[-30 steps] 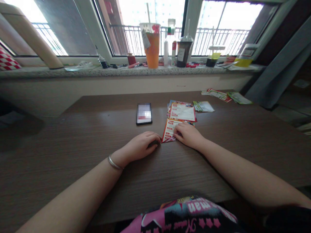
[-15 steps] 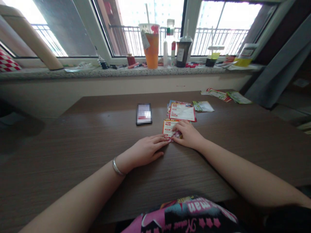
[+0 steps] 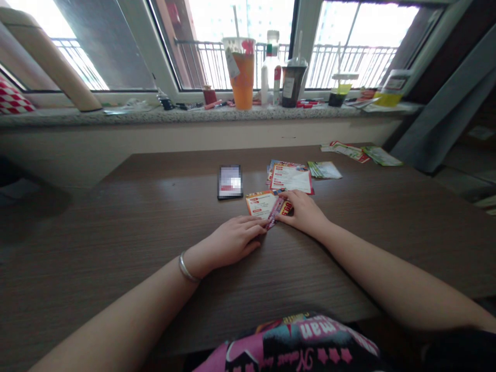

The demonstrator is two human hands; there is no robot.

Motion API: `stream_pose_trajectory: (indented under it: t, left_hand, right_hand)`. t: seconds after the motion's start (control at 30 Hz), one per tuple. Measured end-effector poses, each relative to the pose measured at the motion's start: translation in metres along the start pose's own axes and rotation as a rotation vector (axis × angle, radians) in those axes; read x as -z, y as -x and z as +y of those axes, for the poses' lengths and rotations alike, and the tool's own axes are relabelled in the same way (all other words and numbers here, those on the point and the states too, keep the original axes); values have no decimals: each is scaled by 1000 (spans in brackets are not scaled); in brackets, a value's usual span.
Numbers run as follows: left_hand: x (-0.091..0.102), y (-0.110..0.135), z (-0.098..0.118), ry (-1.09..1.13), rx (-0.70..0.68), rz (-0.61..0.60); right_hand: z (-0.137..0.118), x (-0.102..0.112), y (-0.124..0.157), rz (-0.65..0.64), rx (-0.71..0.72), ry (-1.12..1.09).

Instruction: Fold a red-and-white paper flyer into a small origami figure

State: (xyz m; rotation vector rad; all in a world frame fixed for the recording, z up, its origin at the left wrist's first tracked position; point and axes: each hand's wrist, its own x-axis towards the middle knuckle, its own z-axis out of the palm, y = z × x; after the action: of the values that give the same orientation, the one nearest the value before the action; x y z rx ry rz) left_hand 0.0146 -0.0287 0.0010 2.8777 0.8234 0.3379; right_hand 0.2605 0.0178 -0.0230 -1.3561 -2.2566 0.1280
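A printed leaflet [image 3: 260, 202] with an orange edge and red labels lies on the table in front of me. Its purple part [image 3: 279, 208], with yellow lettering, is turned up on the right side. I cannot tell whether this is a folded flap or a second sheet. My left hand [image 3: 237, 236], a silver bangle at its wrist, rests flat with fingers stretched and tips touching the leaflet's near edge. The purple part is held by my right hand [image 3: 304, 213] between thumb and curled fingers, which hide its right end.
Just beyond lies a stack of red-edged leaflets [image 3: 292, 178], with green-and-white ones [image 3: 324, 170] beside it. More leaflets [image 3: 382, 155] are at the far right. A phone-like device [image 3: 230, 182] with a blurred screen lies left. Cups, including an orange drink [image 3: 243, 77], line the windowsill [image 3: 194, 118].
The leaflet's printed left part now reaches further left, and more of the purple part with yellow lettering shows. My right hand has shifted slightly right; my left hand has moved slightly left.
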Motion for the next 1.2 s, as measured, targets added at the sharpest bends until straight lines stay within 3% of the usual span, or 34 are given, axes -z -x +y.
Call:
stream_pose_trajectory:
  t: [0.2,0.93,1.07,1.2]
  left_hand:
    - [2,0,4,14,28,-34]
    - [0,3,1,27,-3,-30]
    - [1,4,3,-34,24,-72]
    - [-1,5,5,-90,53,-52]
  right_hand:
    - [1,0,-2,-11,-77,-12]
    - [7,2,-4,-47,-80,129]
    - [-1,7,-1,34,53,185]
    - [-17,13,3,-97,371,85]
